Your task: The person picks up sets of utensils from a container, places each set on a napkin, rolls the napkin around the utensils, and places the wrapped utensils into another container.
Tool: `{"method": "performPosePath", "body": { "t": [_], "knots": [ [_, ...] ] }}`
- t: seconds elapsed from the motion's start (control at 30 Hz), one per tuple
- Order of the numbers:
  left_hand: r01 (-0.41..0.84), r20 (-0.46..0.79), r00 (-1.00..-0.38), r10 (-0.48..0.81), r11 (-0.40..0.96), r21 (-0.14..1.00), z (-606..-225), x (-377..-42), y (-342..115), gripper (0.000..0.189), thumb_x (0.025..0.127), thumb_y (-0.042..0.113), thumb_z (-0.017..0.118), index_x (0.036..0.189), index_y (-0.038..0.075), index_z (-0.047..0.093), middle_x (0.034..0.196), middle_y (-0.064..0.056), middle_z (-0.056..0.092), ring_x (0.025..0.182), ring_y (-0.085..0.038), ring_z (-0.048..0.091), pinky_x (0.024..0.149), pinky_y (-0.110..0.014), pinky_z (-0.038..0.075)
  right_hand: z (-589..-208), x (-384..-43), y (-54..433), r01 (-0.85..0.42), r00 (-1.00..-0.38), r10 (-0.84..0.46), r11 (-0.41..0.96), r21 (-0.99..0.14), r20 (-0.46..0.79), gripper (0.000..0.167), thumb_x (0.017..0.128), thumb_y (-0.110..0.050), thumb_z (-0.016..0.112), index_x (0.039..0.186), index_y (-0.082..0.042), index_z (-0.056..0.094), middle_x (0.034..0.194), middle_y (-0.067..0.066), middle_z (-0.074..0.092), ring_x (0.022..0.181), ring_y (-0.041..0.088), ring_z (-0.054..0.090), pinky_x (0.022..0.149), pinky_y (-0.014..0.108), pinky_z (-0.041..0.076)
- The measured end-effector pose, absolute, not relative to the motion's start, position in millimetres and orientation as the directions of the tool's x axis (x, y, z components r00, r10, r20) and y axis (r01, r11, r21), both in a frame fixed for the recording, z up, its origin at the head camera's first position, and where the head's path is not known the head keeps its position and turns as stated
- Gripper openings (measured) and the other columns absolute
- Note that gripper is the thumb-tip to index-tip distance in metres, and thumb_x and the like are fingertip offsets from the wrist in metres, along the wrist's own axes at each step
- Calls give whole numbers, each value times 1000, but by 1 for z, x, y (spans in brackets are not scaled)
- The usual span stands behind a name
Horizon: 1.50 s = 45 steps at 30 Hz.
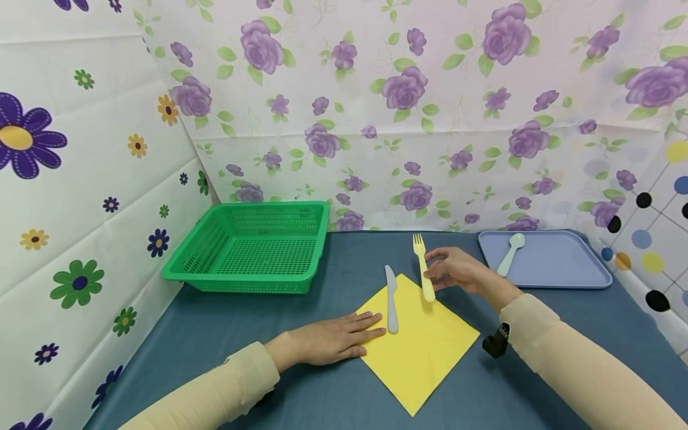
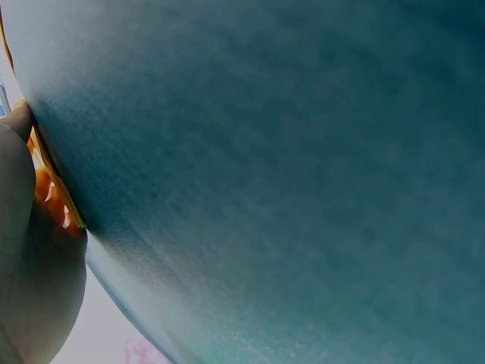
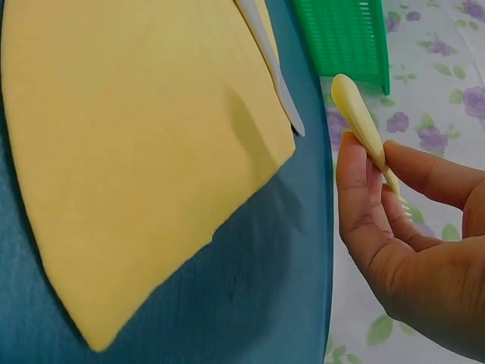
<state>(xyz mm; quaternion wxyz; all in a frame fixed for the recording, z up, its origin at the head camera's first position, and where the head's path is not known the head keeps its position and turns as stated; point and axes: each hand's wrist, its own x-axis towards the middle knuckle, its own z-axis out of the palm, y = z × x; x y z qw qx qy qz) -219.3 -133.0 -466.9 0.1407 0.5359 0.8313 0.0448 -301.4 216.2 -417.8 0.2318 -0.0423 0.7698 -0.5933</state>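
Observation:
A yellow napkin (image 1: 424, 352) lies as a diamond on the blue tablecloth. My left hand (image 1: 338, 339) rests flat on its left corner, fingers straight, fingertips right beside a pale grey knife (image 1: 392, 304). The knife lies lengthwise over the napkin's upper left part, its blade tip past the edge. In my right hand (image 1: 457, 270) a pale yellow fork (image 1: 424, 269) is pinched between thumb and fingers, tines pointing away from me. The right wrist view shows the fork (image 3: 356, 117) raised, its shadow falling across the napkin (image 3: 136, 152). The left wrist view is mostly tablecloth (image 2: 265, 167).
A green perforated basket (image 1: 242, 286) stands at the back left. At the back right, a blue-grey tray (image 1: 559, 263) holds a pale green spoon (image 1: 510, 254). Flowered cloth (image 1: 344, 119) hangs behind the table, with more patterned sheets at both sides.

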Motion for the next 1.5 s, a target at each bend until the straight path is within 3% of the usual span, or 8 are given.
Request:
{"method": "performPosePath", "body": {
  "t": [0.77,1.5],
  "knots": [
    [865,-193,-398,897,437,246,-466,-219,-132,57,116,42,28,169,26,15,176,1,7,161,-16,6,129,-33,11,-422,-298,201,225,-877,-364,268,-937,-315,51,99,-2,68,144,6,44,99,15,64,86,25,68,85,45,63],
    [862,-193,-401,895,441,252,-468,-219,-133,57,116,42,27,169,27,15,176,1,7,160,-15,5,129,-32,11,-439,-289,182,284,-854,-371,255,-924,-365,45,96,3,70,136,7,48,97,19,71,78,25,71,73,39,65]
  ]
}}
